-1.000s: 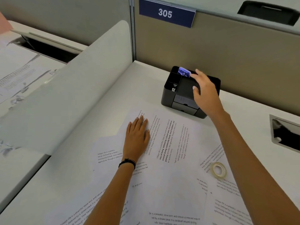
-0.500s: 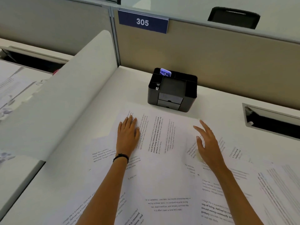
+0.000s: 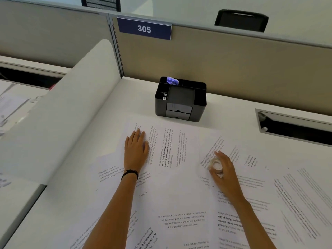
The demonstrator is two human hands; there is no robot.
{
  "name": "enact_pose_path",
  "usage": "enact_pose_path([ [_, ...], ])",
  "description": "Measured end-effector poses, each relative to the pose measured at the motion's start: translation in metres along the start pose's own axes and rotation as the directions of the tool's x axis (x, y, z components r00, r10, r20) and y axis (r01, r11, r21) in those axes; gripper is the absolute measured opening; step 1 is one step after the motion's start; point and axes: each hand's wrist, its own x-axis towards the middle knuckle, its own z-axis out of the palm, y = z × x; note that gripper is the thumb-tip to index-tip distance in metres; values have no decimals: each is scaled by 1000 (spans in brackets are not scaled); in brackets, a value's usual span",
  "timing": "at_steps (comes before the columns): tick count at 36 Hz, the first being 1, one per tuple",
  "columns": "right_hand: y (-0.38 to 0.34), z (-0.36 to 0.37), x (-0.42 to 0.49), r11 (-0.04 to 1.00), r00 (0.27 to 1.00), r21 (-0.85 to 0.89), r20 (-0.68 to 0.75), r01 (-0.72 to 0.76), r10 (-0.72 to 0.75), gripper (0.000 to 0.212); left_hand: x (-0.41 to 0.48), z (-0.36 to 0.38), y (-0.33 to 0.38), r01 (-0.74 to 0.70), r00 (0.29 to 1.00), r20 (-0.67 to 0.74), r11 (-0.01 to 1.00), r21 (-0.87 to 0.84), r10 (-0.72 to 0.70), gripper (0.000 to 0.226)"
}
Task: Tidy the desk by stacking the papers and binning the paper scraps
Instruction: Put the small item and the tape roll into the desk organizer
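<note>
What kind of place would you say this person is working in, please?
Most likely an office cubicle: a white desk walled in by a partition, a sign reading 305 on it, and a black organizer behind scattered printed papers.

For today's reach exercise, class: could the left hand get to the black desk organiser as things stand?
Probably yes. The left hand lies flat on the papers, holding nothing, and only paper and bare desk lie between it and the organiser.
</note>
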Motion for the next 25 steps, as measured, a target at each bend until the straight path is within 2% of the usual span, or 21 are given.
enact_pose_path([
  [9, 2, -1, 3, 995, 995, 3, -40, 95, -95, 39, 0, 1, -1, -5, 1000, -2, 1000, -11, 5, 51],
  [18, -16, 1, 30, 990, 981, 28, -144, 137, -132, 38, -1, 2, -2, -2, 1000, 4, 1000, 0, 2, 51],
  [25, -42, 10, 69, 978, 970, 34, -140, 207, -201, 35, -1, 0, -2, -2, 1000, 16, 1000, -3, 2, 59],
])
